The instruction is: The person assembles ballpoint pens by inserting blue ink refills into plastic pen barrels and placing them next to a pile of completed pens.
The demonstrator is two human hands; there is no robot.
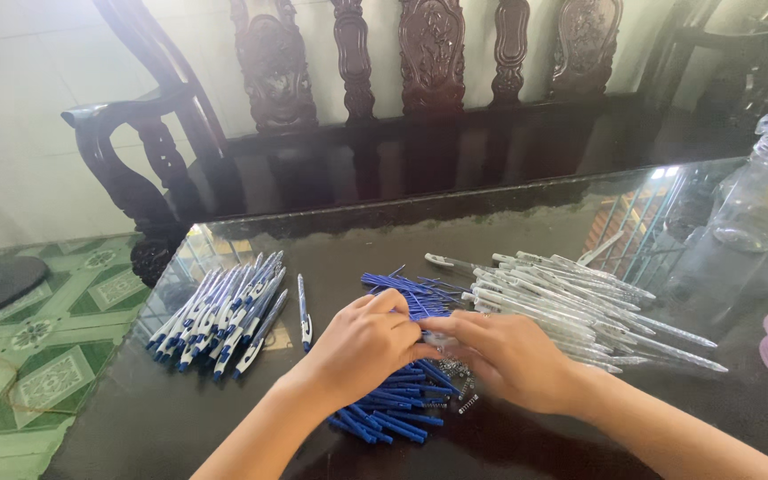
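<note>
Two hands meet over the blue refills [393, 404] on the glass table [526, 222]: the left hand [362, 348] and right hand [507, 357] pinch a clear barrel [435, 339] between their fingertips. Springs [457, 380] lie beneath, finished pens [224, 313] left, more barrels [571, 298] right.

Both hands, left hand [362, 347] and right hand [504, 356], meet over blue refills [402, 418], between finished pens [224, 320] and clear barrels [571, 307].

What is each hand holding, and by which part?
Both the left hand and right hand meet on a clear pen barrel; exact grip hidden.
</note>
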